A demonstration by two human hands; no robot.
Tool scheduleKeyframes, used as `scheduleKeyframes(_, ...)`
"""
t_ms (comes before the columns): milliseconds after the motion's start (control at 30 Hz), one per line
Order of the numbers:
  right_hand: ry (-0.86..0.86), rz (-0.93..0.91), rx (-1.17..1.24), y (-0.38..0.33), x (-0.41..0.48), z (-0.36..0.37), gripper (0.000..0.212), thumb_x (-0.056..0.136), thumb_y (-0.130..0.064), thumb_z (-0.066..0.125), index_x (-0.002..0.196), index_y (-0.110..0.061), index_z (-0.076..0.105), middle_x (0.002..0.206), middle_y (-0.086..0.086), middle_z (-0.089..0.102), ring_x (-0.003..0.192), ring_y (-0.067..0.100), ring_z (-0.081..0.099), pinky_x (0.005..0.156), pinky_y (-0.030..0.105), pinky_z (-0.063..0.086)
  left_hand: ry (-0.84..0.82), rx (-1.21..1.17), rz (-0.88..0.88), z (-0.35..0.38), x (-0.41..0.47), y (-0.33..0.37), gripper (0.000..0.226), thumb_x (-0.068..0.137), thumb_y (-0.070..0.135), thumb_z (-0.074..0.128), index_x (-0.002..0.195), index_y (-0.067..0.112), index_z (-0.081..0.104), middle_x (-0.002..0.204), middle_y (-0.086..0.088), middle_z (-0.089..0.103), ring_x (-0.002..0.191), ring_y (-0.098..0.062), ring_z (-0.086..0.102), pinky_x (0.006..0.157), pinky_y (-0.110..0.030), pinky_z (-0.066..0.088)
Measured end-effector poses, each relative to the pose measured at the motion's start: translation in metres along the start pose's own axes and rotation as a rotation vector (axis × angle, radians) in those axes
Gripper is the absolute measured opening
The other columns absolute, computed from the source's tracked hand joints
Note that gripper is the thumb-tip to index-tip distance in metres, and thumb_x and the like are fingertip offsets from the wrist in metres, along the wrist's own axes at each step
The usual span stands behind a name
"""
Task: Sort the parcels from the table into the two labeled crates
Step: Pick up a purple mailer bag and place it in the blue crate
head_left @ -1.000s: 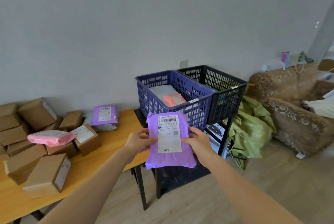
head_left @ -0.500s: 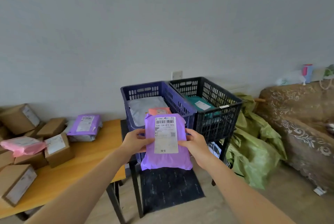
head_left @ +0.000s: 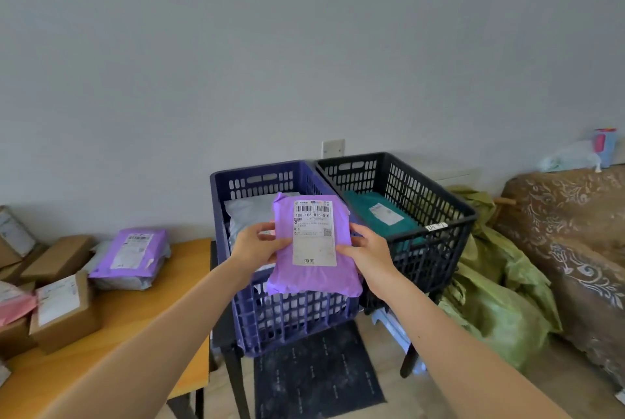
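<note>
Purple plastic parcel (head_left: 313,249), held in the air between both hands and facing the camera. The left hand (head_left: 257,244) pinches its left edge and the right hand (head_left: 368,251) its right edge. Each thumb presses on the front, and the other fingers curl behind, mostly hidden.

The parcel's long axis runs up and down in the view, with the top leaning away from the person. Its white label (head_left: 313,232) faces the camera, barcode at the upper end.

Just beyond the fingertips is the blue crate (head_left: 257,182), holding a grey parcel. The black crate (head_left: 422,188) touches it on the side past the right fingers and has a white tag (head_left: 436,226) on its near rim. Well out past the left fingers is the table (head_left: 169,300), with boxes (head_left: 64,310) waiting on it.

This looks like the label-checking step. Next, the person probably has to pick the matching crate, carry the parcel over its rim and let go.
</note>
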State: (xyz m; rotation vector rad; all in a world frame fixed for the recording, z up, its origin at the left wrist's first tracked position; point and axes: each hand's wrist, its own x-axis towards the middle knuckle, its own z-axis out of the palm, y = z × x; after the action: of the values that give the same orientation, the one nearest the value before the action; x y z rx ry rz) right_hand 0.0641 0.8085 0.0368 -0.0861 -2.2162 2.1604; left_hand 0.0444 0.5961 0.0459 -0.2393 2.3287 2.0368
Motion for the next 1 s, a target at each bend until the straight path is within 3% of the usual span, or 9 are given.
scheduleKeyframes(133,0.01,0.032,-0.004,-0.006,0.06,0.012,0.042,0.081,0.009,0.063,0.112,-0.018,0.062,0.103,0.002,0.069,0.098,0.02,0.066,0.085,0.04,0.056,0.003,-0.028,0.029,-0.005,0.056,0.007,0.041,0.082,0.012,0.076,0.119,0.016,0.06,0.093,-0.004,0.069,0.083,-0.02,0.069,0.062,-0.024,0.057)
scheduleKeyframes(200,0.008,0.046,-0.018,-0.007,0.091,0.018,0.045,0.081,0.011,0.061,0.116,-0.017,0.061,0.101,0.001,0.068,0.099,0.022,0.066,0.088,0.042,0.055,0.001,-0.028,0.04,-0.009,0.084,0.008,0.045,0.082,0.014,0.076,0.124,0.018,0.059,0.096,-0.004,0.069,0.087,-0.022,0.069,0.068,-0.03,0.059)
scheduleKeyframes(267,0.001,0.052,-0.04,-0.005,0.123,0.025,0.049,0.081,0.012,0.06,0.123,-0.013,0.059,0.101,0.0,0.066,0.1,0.021,0.064,0.088,0.041,0.055,-0.017,-0.026,0.023,-0.014,0.111,0.005,0.052,0.082,0.014,0.076,0.13,0.02,0.056,0.101,-0.006,0.068,0.092,-0.024,0.069,0.075,-0.034,0.059)
scheduleKeyframes(433,-0.04,0.046,-0.13,0.002,0.187,0.037,0.058,0.082,0.012,0.06,0.135,-0.011,0.052,0.109,0.001,0.064,0.107,0.021,0.062,0.089,0.04,0.054,-0.115,0.021,-0.034,-0.023,0.162,-0.001,0.07,0.082,0.008,0.075,0.142,0.025,0.043,0.102,-0.008,0.067,0.088,-0.019,0.069,0.063,-0.025,0.057)
scheduleKeyframes(533,-0.054,0.048,-0.159,0.011,0.219,0.047,0.055,0.081,0.011,0.06,0.13,-0.013,0.054,0.102,-0.002,0.065,0.097,0.014,0.064,0.074,0.028,0.054,-0.113,0.046,-0.057,-0.028,0.192,-0.004,0.072,0.082,0.005,0.074,0.143,0.026,0.042,0.103,-0.01,0.068,0.088,-0.02,0.07,0.061,-0.024,0.057)
scheduleKeyframes(700,-0.088,0.077,-0.164,0.029,0.269,0.067,0.033,0.087,-0.004,0.065,0.11,-0.026,0.057,0.104,-0.004,0.067,0.094,0.01,0.065,0.071,0.024,0.052,-0.051,0.08,-0.093,-0.023,0.241,-0.015,0.071,0.083,0.003,0.071,0.144,0.023,0.041,0.098,-0.01,0.067,0.091,-0.025,0.068,0.073,-0.036,0.059)
scheduleKeyframes(833,-0.118,0.124,-0.24,0.05,0.308,0.08,0.041,0.09,-0.007,0.062,0.128,-0.015,0.053,0.113,0.0,0.063,0.105,0.017,0.061,0.085,0.032,0.052,0.006,0.095,-0.124,-0.017,0.273,-0.03,0.07,0.083,-0.002,0.069,0.143,0.021,0.042,0.094,-0.014,0.068,0.09,-0.03,0.068,0.075,-0.043,0.059)
scheduleKeyframes(900,-0.152,0.124,-0.293,0.06,0.323,0.085,0.043,0.091,-0.007,0.061,0.131,-0.013,0.05,0.118,0.0,0.06,0.106,0.015,0.058,0.079,0.025,0.049,0.03,0.1,-0.146,-0.013,0.288,-0.038,0.068,0.083,-0.004,0.068,0.142,0.02,0.043,0.095,-0.018,0.068,0.092,-0.035,0.068,0.077,-0.047,0.059)
scheduleKeyframes(1000,-0.169,0.119,-0.347,0.072,0.349,0.092,0.046,0.091,-0.005,0.059,0.134,-0.013,0.047,0.122,0.001,0.058,0.106,0.013,0.055,0.072,0.017,0.044,0.064,0.099,-0.185,-0.007,0.312,-0.05,0.067,0.084,-0.006,0.067,0.142,0.017,0.042,0.086,-0.013,0.065,0.083,-0.028,0.067,0.074,-0.041,0.059)
